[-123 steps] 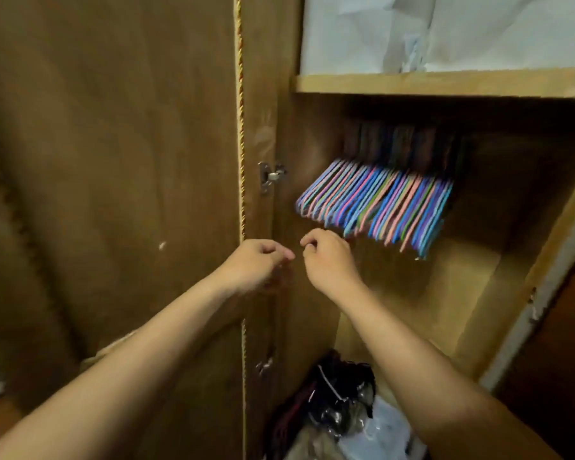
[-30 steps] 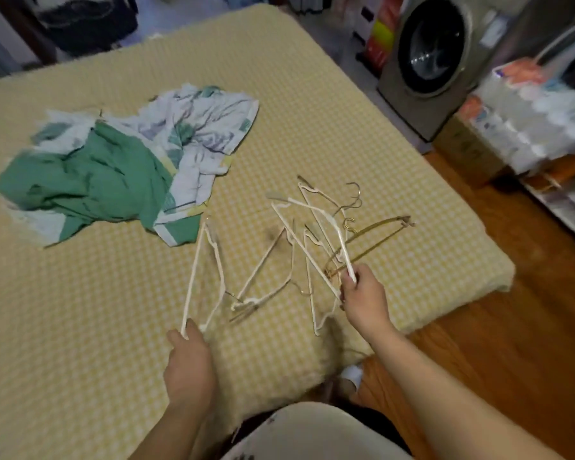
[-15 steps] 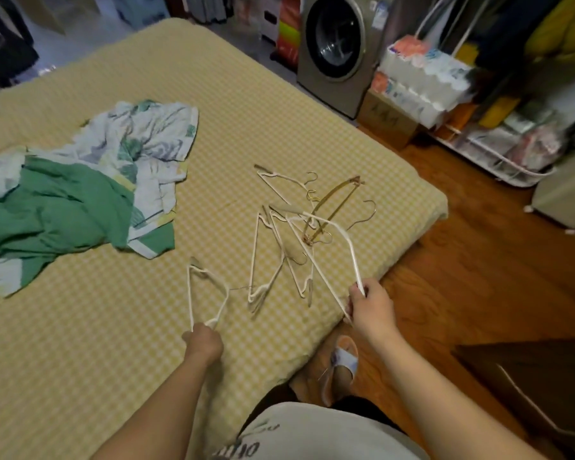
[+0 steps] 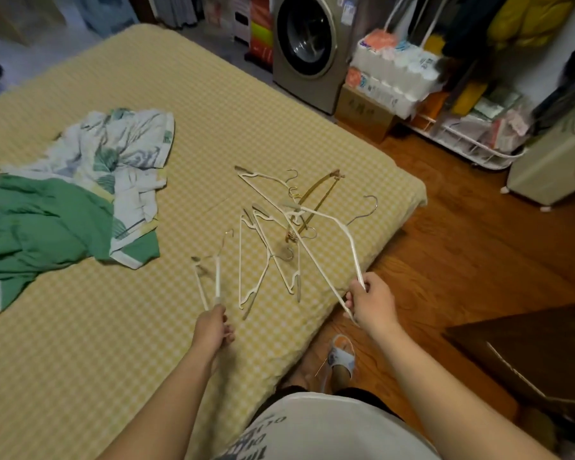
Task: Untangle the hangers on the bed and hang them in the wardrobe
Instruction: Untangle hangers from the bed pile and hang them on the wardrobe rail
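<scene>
A tangle of thin white hangers and one gold hanger lies near the right edge of the yellow checked bed. My left hand grips the end of a separate white hanger, lifted a little and apart from the pile. My right hand pinches one corner of a large white hanger whose far end still reaches into the tangle, its metal hook sticking out to the right. The wardrobe is out of view apart from a dark door edge at lower right.
Crumpled green and white patterned bedding lies on the bed's left. Beyond the bed stand a washing machine, a cardboard box, stacked tissue packs and a white wire rack. Wooden floor and my slippered foot are below.
I turned from the wardrobe to the bed. In the last second my left hand drew one white hanger free to the left, while my right hand pulled the big hanger toward the bed's edge.
</scene>
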`<state>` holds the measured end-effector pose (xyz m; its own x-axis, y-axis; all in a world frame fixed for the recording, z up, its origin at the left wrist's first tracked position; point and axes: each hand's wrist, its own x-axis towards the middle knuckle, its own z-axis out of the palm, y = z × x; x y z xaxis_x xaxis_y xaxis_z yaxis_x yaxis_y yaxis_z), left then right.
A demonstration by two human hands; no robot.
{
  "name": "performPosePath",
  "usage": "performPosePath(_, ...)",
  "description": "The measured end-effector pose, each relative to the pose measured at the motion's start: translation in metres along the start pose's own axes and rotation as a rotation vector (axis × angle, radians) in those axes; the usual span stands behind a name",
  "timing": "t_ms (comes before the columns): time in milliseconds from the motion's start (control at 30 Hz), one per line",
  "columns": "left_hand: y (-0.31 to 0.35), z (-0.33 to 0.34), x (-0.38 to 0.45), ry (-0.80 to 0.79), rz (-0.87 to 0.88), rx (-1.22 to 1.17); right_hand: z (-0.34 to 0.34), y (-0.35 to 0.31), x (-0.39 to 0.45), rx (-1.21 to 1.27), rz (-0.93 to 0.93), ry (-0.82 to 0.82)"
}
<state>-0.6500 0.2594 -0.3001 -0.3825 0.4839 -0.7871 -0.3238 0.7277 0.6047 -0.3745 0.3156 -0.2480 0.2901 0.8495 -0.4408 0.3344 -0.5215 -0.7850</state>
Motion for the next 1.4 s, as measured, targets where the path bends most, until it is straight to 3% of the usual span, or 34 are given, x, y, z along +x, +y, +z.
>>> performPosePath(100,0.035,0.015,-0.024,-0.119,0.0,-0.231,-0.019,-0.013,0.007,-0.044,-0.108,-0.004)
performPosePath(233,0.084,0.038,-0.048,-0.296,0.002,-0.135,-0.068,-0.025,0.014,-0.264,-0.288,0.075)
performPosePath(333,0.102,0.061,-0.053,-0.335,-0.003,-0.089,-0.116,-0.017,0.014,-0.378,-0.258,0.094)
performPosePath(433,0.101,0.099,-0.065,-0.425,-0.032,-0.152,-0.168,0.006,-0.007,-0.309,-0.171,0.061)
performPosePath(633,0.071,0.195,-0.122,-0.561,-0.092,-0.031,-0.248,0.067,-0.085,-0.116,-0.06,0.19)
performPosePath(1033,-0.046,0.386,-0.27,-0.707,-0.279,0.153,-0.386,0.231,-0.21,-0.15,0.091,0.525)
performPosePath(1233,-0.107,0.449,-0.322,-0.794,-0.352,0.265,-0.431,0.301,-0.258,-0.155,0.195,0.722)
performPosePath(1300,-0.126,0.468,-0.334,-0.81,-0.343,0.331,-0.445,0.33,-0.283,-0.019,0.292,0.74)
performPosePath(1400,-0.136,0.483,-0.335,-0.822,-0.346,0.362,-0.455,0.344,-0.309,0.419,0.305,0.71)
